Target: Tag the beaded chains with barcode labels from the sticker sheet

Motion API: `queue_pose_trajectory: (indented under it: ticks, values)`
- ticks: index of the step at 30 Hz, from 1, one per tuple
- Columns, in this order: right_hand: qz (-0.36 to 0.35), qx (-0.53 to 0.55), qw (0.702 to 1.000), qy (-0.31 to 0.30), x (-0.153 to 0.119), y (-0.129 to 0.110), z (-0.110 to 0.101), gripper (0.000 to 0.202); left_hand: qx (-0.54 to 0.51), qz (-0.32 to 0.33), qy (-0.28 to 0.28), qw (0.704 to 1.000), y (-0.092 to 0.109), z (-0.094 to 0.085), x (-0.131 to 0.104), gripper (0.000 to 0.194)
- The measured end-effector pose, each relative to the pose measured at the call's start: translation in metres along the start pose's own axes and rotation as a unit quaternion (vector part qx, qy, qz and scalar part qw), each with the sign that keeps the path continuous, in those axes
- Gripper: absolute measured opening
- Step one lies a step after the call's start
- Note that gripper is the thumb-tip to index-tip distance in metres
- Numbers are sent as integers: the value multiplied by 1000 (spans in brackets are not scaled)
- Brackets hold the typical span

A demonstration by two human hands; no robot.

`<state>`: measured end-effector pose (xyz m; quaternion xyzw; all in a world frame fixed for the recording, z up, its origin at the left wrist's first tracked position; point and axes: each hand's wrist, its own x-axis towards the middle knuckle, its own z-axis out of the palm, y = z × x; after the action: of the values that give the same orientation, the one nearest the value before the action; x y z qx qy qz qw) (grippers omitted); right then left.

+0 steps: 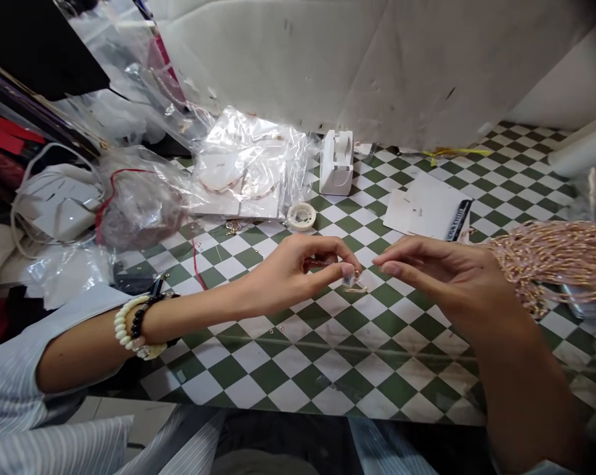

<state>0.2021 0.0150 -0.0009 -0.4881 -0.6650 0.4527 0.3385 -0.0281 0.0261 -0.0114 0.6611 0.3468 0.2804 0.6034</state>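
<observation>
Earring piece (351,282), small and clear with gold wire: pinched between thumb and forefinger of left hand (298,267), above green-checked counter (298,369). Right hand (441,274) just beside, fingertips drawn together, apparently empty. Step judged: fine assembly of piece. Next move calls for steady two-handed pinch. Beaded strands (550,257) near right wrist.

Table cover (288,359): glossy green-and-white checked oilcloth, smooth, scuffed in places. Bags (251,161): clear crinkled plastic film, shiny. Small stand (336,161): matt white plastic. Tape roll (301,216): off-white, dull. Cards (419,211): matt white paper. Bundle of strands (550,260): pinkish beads, faint gold sheen. Bracelets (134,326): smooth cream and glossy black beads. Sleeve (11,369): pale striped cloth. Backdrop sheet (377,66): creased, matt white.
</observation>
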Motion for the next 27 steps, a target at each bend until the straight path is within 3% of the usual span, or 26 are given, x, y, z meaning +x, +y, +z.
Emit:
queue_pose_trajectory:
  ticks: [5,11,16,23,27]
  values:
    - [18,38,998,-48,-1,6,12,32,-43,-51,9,998,0,1,1,24]
    - [38,94,992,-71,-2,10,24,13,-74,-65,19,995,0,0,-1,25]
    - [42,41,997,-43,-3,7,23,16,-55,-79,39,995,-1,-4,0,22]
    - [32,-10,999,3,-6,8,19,19,-56,-127,-24,990,-4,-9,0,23]
    - [24,-51,998,29,-6,6,18,16,-45,-131,-31,990,-4,-9,0,22]
